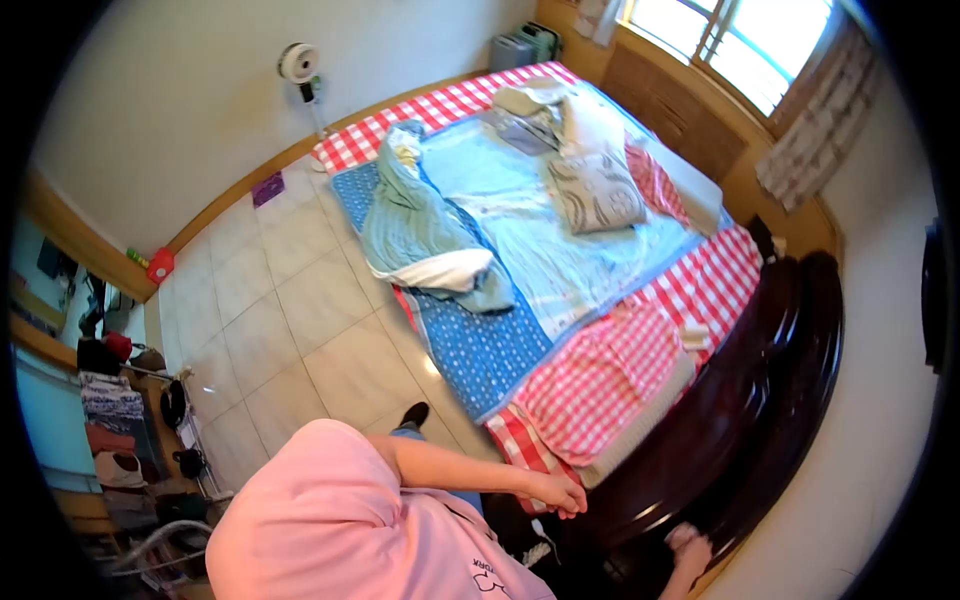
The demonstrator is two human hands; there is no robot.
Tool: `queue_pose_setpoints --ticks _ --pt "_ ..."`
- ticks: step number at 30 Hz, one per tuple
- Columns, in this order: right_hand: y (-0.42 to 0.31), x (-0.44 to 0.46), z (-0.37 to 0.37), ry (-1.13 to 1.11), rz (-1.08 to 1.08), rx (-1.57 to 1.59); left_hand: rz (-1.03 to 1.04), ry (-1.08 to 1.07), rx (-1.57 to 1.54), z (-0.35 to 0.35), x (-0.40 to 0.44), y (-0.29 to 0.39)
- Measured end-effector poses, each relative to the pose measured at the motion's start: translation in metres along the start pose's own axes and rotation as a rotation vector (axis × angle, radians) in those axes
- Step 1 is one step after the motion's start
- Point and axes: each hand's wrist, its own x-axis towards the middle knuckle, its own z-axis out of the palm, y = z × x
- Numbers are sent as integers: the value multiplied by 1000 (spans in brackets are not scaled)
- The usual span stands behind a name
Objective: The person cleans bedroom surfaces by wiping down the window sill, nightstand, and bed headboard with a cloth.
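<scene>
My left hand (557,494) is stretched out at the near corner of the bed. Its fingers curl together, and whether they hold anything is hidden. Just beyond it lie a red-and-white checked cloth (600,375) and the edge of a pale mat (640,425). Lower right, my right hand (690,548) is closed by the glossy dark wooden bed end (700,470), near the wall. A small pale patch shows at its fingers, too blurred to name. Below my left hand, a small white object (538,527) sits in dark shadow.
On the bed are a blue sheet (490,180), a crumpled green quilt (410,225) and a patterned pillow (598,192). A white fan (300,65) stands by the far wall. Shelves with folded clothes (112,395) line the left. Tiled floor (290,290) runs along the bed.
</scene>
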Motion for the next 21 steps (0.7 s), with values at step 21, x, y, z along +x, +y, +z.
queue_pose_setpoints --ticks 21 --pt "-859 -324 -213 -783 -951 1402 686 1215 -731 -209 -599 -99"
